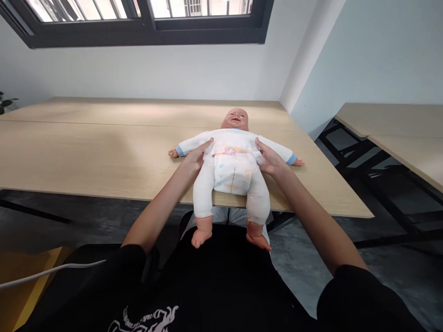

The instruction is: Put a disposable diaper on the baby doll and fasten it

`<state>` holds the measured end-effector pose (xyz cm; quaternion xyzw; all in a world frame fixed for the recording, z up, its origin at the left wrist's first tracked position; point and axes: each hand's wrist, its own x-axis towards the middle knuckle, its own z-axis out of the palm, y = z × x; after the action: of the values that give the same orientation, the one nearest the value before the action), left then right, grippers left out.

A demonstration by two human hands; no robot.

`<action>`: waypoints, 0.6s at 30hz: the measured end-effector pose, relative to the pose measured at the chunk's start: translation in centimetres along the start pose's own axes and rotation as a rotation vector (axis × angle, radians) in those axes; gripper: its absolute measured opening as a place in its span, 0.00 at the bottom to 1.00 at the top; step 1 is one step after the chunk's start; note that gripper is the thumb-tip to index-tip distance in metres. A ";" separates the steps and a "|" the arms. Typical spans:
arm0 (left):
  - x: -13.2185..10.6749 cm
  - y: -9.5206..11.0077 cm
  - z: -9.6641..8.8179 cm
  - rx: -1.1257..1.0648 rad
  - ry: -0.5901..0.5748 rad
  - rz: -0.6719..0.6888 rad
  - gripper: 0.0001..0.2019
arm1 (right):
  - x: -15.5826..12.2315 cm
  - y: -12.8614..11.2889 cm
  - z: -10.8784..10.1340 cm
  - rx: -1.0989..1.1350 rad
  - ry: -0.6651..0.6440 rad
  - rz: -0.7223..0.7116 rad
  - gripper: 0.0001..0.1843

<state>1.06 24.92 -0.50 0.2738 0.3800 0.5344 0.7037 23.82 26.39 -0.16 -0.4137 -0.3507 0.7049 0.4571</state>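
A black T-shirt [214,290] fills the bottom of the frame. The left hand [197,157] and right hand [272,159] hold the sides of a baby doll [231,161], fingers [206,147] together on its white romper [204,189]. The doll lies supine at frame centre on a pale wood table [104,161], legs over the near edge.

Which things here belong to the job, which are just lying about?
In use: left hand, right hand, baby doll, its white diaper.

Just lying about: white cable, potted plant, second desk.

Left hand [196,157] and right hand [271,159] apparently press a baby doll [232,168].
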 end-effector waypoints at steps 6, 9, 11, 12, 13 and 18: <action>-0.5 -0.2 1.1 0.304 -0.127 0.097 0.18 | -0.1 0.2 1.1 -0.251 -0.129 -0.066 0.31; -0.8 -0.8 1.5 0.347 -0.167 0.215 0.18 | -0.1 0.7 0.6 -0.244 -0.155 -0.217 0.26; -0.9 -1.0 1.6 0.318 -0.179 0.308 0.18 | -0.2 0.9 0.5 -0.237 -0.137 -0.280 0.28; -1.0 -1.0 1.7 0.303 -0.173 0.346 0.18 | -0.4 0.9 0.5 -0.232 -0.131 -0.311 0.29; -1.2 -1.0 1.8 0.295 -0.162 0.374 0.18 | -0.6 0.8 0.5 -0.224 -0.122 -0.345 0.31; -3.4 -0.2 3.0 0.327 -0.115 0.503 0.20 | -3.0 -0.2 1.1 -0.253 -0.036 -0.458 0.39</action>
<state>3.16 21.70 1.82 0.4988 0.3409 0.6072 0.5160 23.63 23.49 1.29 -0.3647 -0.5289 0.5409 0.5429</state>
